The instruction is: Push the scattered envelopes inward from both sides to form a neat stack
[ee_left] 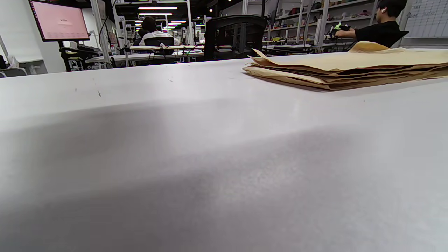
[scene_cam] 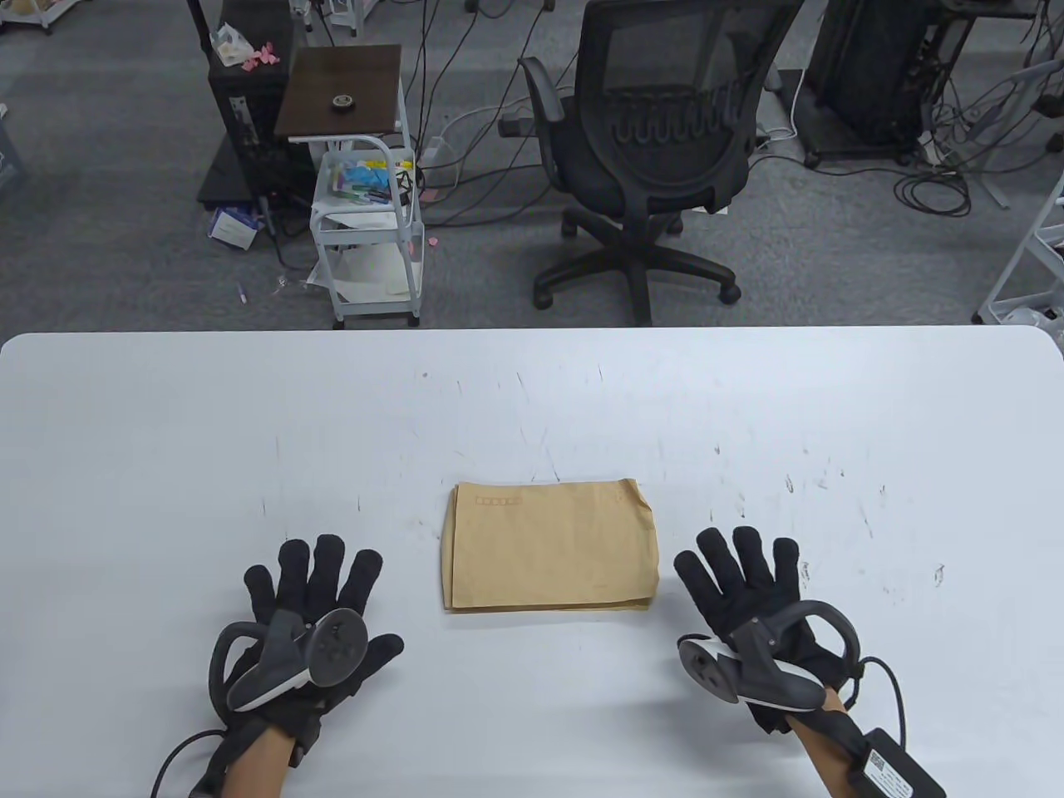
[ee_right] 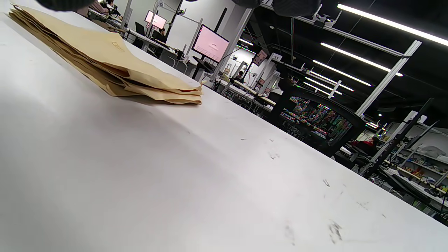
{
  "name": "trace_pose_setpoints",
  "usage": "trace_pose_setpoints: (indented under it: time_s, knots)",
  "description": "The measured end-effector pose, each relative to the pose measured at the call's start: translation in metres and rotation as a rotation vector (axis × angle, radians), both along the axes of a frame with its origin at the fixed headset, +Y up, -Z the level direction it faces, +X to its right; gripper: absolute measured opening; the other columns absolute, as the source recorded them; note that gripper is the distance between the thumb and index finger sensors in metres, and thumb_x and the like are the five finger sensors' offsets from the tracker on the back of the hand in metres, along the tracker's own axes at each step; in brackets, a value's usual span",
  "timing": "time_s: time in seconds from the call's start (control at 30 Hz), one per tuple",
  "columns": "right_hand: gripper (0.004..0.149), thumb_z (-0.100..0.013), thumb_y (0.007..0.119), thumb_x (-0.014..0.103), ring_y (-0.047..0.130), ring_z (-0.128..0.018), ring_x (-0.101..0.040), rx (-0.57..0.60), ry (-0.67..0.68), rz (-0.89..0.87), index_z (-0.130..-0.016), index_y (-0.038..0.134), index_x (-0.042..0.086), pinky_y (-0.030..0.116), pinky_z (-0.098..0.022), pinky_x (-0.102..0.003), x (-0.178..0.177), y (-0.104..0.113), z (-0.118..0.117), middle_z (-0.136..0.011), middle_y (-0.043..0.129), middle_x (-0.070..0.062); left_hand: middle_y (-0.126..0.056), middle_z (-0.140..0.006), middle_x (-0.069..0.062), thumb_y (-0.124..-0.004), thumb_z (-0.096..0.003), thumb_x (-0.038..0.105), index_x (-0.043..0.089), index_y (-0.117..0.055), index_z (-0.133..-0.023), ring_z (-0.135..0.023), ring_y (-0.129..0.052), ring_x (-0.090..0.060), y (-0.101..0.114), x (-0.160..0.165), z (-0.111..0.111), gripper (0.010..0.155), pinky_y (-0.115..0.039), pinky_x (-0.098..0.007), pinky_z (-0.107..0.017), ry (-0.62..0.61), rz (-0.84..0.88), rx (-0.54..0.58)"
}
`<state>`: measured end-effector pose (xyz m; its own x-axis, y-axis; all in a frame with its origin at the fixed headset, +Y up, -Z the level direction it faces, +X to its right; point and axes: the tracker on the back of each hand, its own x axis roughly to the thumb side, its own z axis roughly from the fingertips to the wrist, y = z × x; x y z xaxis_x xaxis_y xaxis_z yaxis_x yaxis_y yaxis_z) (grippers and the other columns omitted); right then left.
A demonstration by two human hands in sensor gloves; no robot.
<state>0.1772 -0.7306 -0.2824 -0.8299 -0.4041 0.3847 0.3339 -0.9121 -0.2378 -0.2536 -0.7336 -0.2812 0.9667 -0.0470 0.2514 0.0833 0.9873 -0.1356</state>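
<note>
**Envelopes stacked, hands parked on either side**

Envelopes (scene_cam: 550, 546) are sitting in one pile near the middle of the white table (scene_cam: 166, 432), toward the near edge. Edges mostly line up from above, though the far right corner curls up a bit, and the wrist views show the layers gapping at the sides, so not perfectly flush.

Left hand (scene_cam: 312, 619) lies flat on the table with fingers spread, gripping nothing, well clear of the pile's left edge. Right hand (scene_cam: 752, 615) is the same deal: fingers apart, empty, just beside the right edge but not touching it.

My read: palms flank the stack because that's where an inward push from both sides ends up. Looks basically done to me; maybe one more light squeeze to close those side gaps.
</note>
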Motion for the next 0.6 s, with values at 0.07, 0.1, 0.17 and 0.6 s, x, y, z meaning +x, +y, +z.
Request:
trace_pose_setpoints:
  time_s: [0.07,0.1,0.17,0.6]
  knots:
    - [0.089,-0.044,0.058,0.058,0.035,-0.103,-0.063,0.013,0.0,-0.011,-0.111,0.024,0.01,0.03,-0.065,-0.083,0.002,0.003,0.001,-0.118,0.024,-0.027,0.006,-0.119,-0.019,-0.04,-0.0424,0.077,0.031,0.006,-0.109,-0.108,-0.001,-0.06,0.001,0.004,0.0,0.093,-0.013,-0.082,-0.069,0.005,-0.021,-0.01]
    - [0.089,-0.044,0.058,0.057,0.036,-0.103,-0.062,0.025,0.006,-0.033,-0.111,0.025,0.01,0.03,-0.065,-0.082,0.003,0.005,0.002,-0.118,0.025,-0.027,0.006,-0.119,-0.019,-0.041,-0.0425,0.077,0.031,0.007,-0.108,-0.108,-0.002,-0.059,0.001,0.007,0.002,0.093,-0.013,-0.082,-0.069,0.003,-0.023,-0.017]
    - [0.089,-0.045,0.059,0.057,0.036,-0.102,-0.063,0.016,-0.003,-0.052,-0.111,0.025,0.01,0.03,-0.065,-0.082,0.004,0.008,0.002,-0.118,0.024,-0.028,0.006,-0.119,-0.019,-0.041,-0.0425,0.077,0.031,0.007,-0.108,-0.108,-0.002,-0.06,0.001,0.011,0.003,0.093,-0.013,-0.082,-0.069,-0.008,-0.028,-0.007]
    - [0.086,-0.045,0.06,0.055,0.042,-0.102,-0.061,-0.018,0.008,-0.023,-0.111,0.03,0.01,0.032,-0.066,-0.081,-0.003,0.005,0.003,-0.118,0.03,-0.028,0.004,-0.119,-0.019,-0.042,-0.0425,0.076,0.03,0.006,-0.109,-0.108,-0.005,-0.059,-0.003,0.01,0.003,0.094,-0.014,-0.081,-0.07,0.007,-0.041,-0.065]
